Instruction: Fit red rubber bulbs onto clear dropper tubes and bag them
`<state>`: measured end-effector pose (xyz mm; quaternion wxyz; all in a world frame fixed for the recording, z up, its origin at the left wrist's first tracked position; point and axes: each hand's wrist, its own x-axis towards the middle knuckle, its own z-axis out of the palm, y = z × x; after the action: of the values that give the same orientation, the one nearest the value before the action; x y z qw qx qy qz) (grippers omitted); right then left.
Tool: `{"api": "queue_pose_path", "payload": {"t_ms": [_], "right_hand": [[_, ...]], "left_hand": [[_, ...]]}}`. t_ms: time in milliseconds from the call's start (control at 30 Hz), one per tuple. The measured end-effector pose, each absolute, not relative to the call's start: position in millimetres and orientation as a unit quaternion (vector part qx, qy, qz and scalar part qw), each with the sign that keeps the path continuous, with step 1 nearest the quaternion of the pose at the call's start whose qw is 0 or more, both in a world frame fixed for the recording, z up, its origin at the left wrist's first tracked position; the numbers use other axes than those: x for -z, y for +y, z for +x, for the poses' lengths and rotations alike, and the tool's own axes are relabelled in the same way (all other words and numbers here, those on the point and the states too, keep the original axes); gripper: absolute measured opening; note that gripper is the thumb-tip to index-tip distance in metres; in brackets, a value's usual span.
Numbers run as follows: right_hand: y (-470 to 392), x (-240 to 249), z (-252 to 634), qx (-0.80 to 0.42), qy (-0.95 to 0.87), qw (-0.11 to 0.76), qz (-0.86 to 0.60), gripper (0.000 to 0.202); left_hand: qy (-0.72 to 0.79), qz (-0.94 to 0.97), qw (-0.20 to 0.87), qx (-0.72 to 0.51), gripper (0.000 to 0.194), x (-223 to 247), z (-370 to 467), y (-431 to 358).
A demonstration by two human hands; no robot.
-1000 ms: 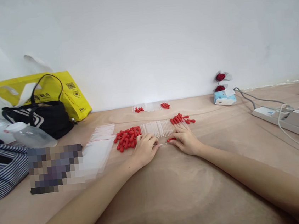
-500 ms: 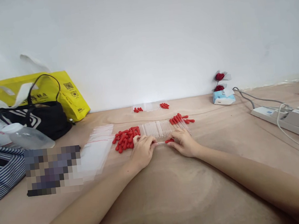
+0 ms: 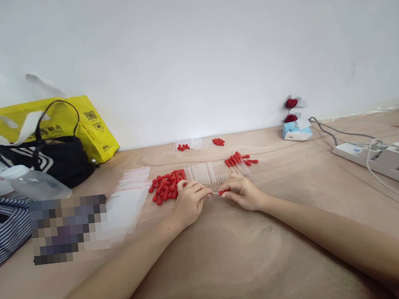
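Lightly, my left hand (image 3: 190,203) pinches one end of a thin pipette tube (image 3: 215,193), and my right hand (image 3: 244,193) grips the red bulb (image 3: 224,191) at its other end, low above the wood. I judge the tube light, stiff, slick and perhaps brittle, best held close to the bulb and kept straight; the bulb looks soft and grippy, best held around its neck. Beyond lie the loose red bulbs (image 3: 164,189), the row of bare tubes (image 3: 205,173), then bulb-capped tubes (image 3: 236,160).
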<state>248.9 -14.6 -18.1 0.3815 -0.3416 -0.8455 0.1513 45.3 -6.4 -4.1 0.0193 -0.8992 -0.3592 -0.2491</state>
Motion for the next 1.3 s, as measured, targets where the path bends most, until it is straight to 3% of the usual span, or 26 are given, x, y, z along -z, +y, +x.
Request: {"api": "queue_pose_path", "payload": {"t_ms": [700,1300], "right_hand": [[-12.7,21.9,244.6,-0.004,-0.861,0.389,-0.329,0.012],[-7.1,24.9,239.6,-0.03,-0.86,0.377,-0.342,0.009]], "left_hand": [[-0.306,-0.891,0.143,0.303,0.016,7.2,48.6,-8.7],[-0.313,-0.884,0.149,0.314,0.014,6.0,51.2,-10.7]]}}
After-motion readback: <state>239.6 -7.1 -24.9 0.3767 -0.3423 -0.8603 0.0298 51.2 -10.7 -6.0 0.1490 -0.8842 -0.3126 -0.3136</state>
